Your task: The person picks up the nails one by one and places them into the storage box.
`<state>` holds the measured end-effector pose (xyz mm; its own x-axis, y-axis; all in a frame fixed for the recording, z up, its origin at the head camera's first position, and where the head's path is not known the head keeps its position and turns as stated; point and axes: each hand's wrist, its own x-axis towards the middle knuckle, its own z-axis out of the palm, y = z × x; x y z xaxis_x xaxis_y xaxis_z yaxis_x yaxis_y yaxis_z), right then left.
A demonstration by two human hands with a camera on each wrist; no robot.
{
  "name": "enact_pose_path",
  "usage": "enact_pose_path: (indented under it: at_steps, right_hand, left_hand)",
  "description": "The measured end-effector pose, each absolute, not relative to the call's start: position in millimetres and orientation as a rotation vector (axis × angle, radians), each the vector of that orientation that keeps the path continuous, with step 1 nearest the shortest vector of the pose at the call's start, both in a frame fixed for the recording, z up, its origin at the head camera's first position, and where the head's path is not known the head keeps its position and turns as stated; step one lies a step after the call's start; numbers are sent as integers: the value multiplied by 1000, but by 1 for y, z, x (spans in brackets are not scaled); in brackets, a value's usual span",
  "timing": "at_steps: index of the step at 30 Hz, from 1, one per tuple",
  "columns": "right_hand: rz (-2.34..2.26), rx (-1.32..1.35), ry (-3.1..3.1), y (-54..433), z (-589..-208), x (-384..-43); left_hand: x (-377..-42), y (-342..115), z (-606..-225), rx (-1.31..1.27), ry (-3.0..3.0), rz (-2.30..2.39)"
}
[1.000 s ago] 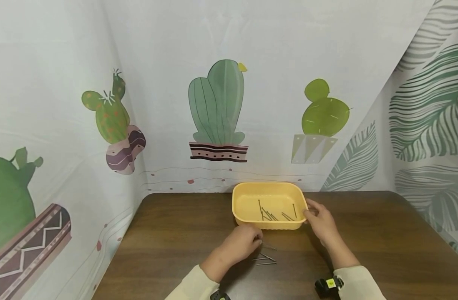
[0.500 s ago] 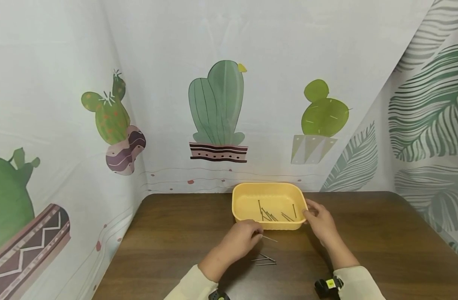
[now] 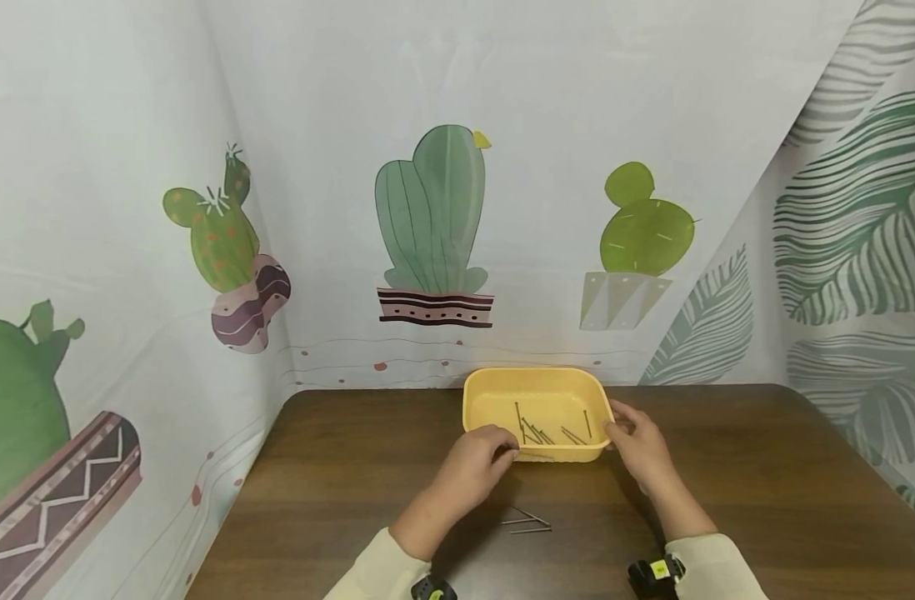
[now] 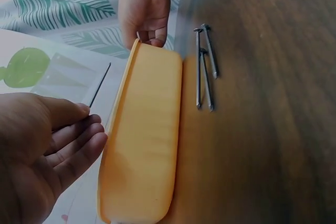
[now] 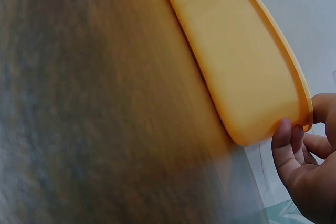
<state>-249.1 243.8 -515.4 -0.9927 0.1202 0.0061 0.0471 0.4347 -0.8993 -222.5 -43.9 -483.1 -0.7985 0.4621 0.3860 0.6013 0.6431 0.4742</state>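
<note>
A yellow plastic tray (image 3: 536,383) stands at the back of the table in the head view, with several nails (image 3: 532,433) lying inside it. My left hand (image 3: 468,467) is at the tray's front left rim. Between thumb and fingertips it pinches a nail (image 4: 101,83), whose shaft sticks out above the rim level in the left wrist view. My right hand (image 3: 641,446) holds the tray's right end, thumb and fingers at the rim (image 5: 307,103). On the table in front of the tray lie 3 loose nails (image 4: 198,66), close together.
The brown wooden table (image 3: 352,492) ends at a wall hung with white cloth (image 3: 322,208) printed with cacti and leaves. The tray sits near that back edge. A black wrist device (image 3: 652,573) is strapped at the right sleeve.
My left hand has lifted the nail away from the loose ones and carried it up and back to the tray's front rim. The right hand stays on the tray.
</note>
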Motion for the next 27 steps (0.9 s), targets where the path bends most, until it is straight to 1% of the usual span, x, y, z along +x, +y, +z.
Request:
enact_pose_path:
  at_steps: [11, 27]
  right_hand:
    - [1628, -157, -2611, 244, -516, -247]
    - [1633, -154, -2599, 243, -515, -247]
  left_hand:
    - [-229, -50, -477, -754, -2532, -940]
    - [-258, -62, -461, -634, -2409, -928]
